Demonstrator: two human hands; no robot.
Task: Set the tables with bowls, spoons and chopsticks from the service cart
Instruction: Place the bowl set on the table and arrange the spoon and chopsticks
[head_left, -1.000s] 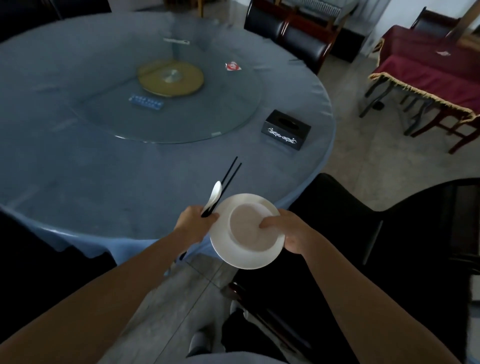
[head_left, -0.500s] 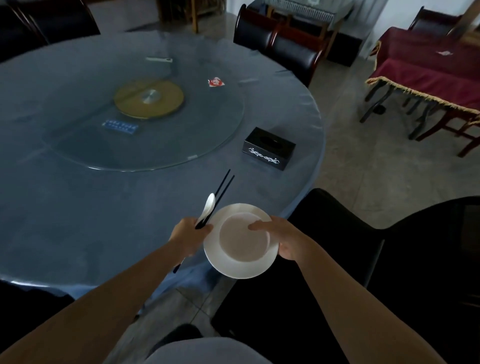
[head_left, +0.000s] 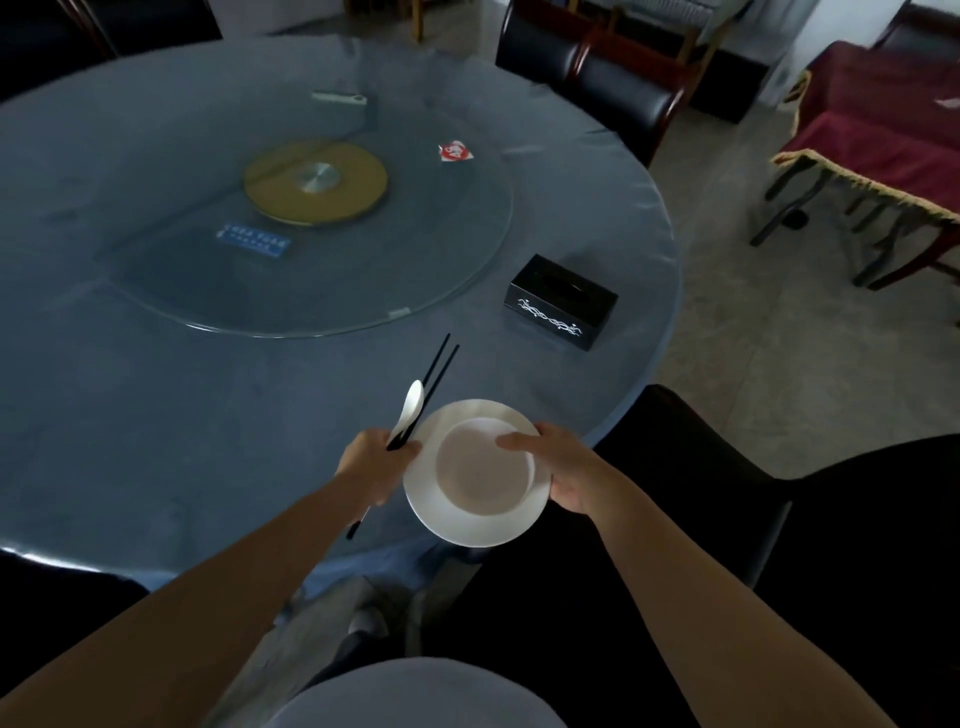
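We see both hands busy, over the near edge of the round desk (head_left: 156, 415).

- Left hand (head_left: 371, 465): fist curled round black chopsticks (head_left: 440, 364) plus a white spoon (head_left: 410, 408). Chopstick tips point up and away across the desk; their back ends stick out below the fist. The spoon's scoop lies just left of the chopsticks.
- Right hand (head_left: 566, 473): grips the right edge of a white plate (head_left: 467, 530) with a white bowl (head_left: 483, 473) sitting on it, thumb laid over the bowl's rim. We can't see the fingers under the plate.
- The plate and bowl are in the air, tilted toward us and overlapping the desk edge. The left hand is just beside the plate's left rim.

Elsewhere on the desk we see a blue-grey cloth, a glass turntable (head_left: 441, 249) with a gold hub (head_left: 316, 182), and a black tissue box (head_left: 561, 304) between the turntable and the desk's right edge. A black chair (head_left: 727, 493) stands at the lower right, and a red-clothed table (head_left: 883, 140) sits well apart at the far right.
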